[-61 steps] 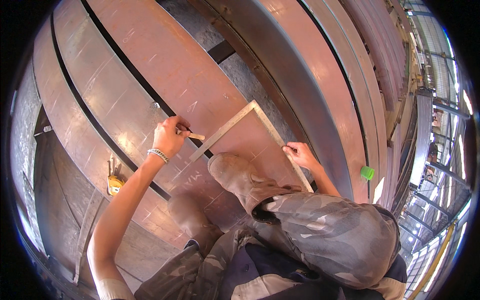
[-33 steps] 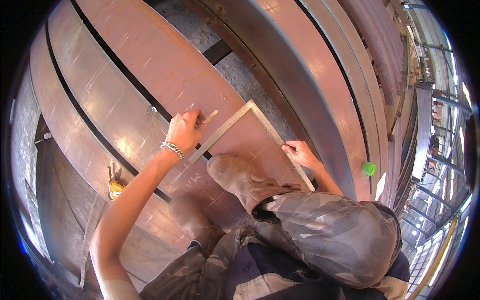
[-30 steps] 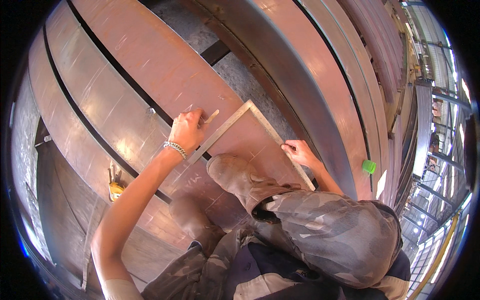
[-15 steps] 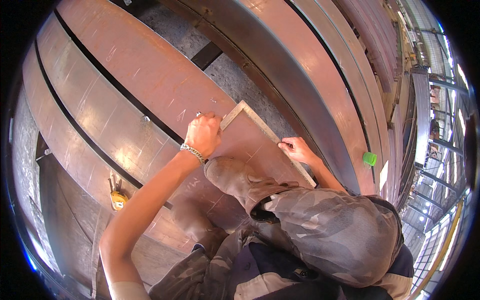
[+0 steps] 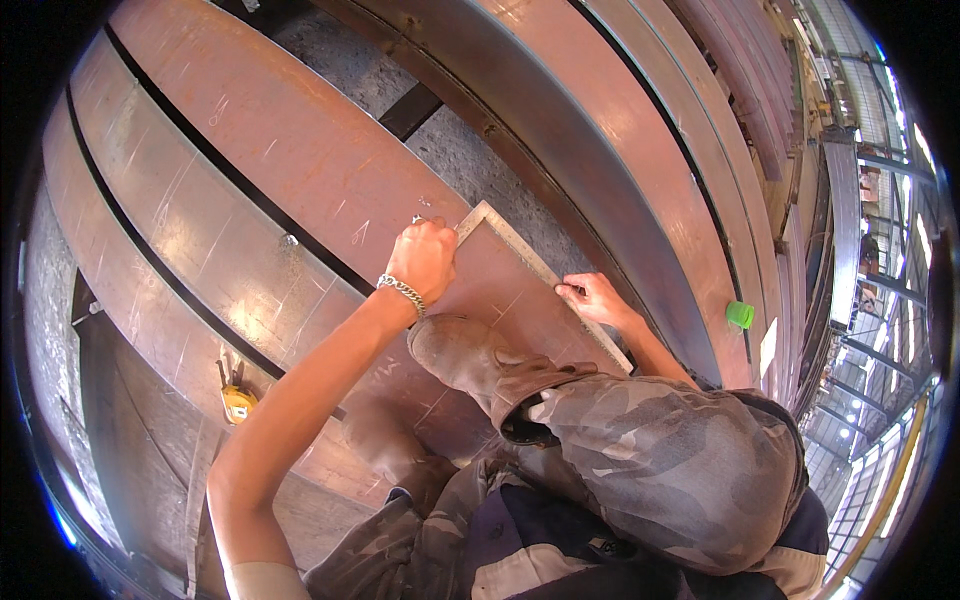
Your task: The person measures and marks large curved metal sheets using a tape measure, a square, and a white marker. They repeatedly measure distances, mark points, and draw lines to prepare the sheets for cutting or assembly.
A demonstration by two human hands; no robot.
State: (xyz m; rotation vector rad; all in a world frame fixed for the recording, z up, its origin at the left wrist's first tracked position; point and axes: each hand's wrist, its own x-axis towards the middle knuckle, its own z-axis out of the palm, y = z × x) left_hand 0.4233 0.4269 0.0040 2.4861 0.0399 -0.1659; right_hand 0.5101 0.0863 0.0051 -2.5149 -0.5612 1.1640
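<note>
An L-shaped steel square (image 5: pixel 535 264) lies flat on a brown steel plate (image 5: pixel 320 130), its corner at the plate's far edge. My right hand (image 5: pixel 594 298) is closed at the outer edge of its long arm, thumb and fingers pinching it. My left hand (image 5: pixel 424 262), wearing a chain bracelet (image 5: pixel 402 290) at the wrist, is closed beside the short arm. A small whitish tip shows past its fingers; what it holds is mostly hidden. White marks are drawn on the plate farther left.
A yellow tape measure (image 5: pixel 238 402) rests on a plate at left. On the right-hand plates stands a green cup-like object (image 5: pixel 740 315). My boot (image 5: pixel 455 345) is on the plate near my left hand. Dark gaps run between the long plates.
My left hand has slid a little right and away from me along the square's short arm. My right hand and the square have stayed in place.
</note>
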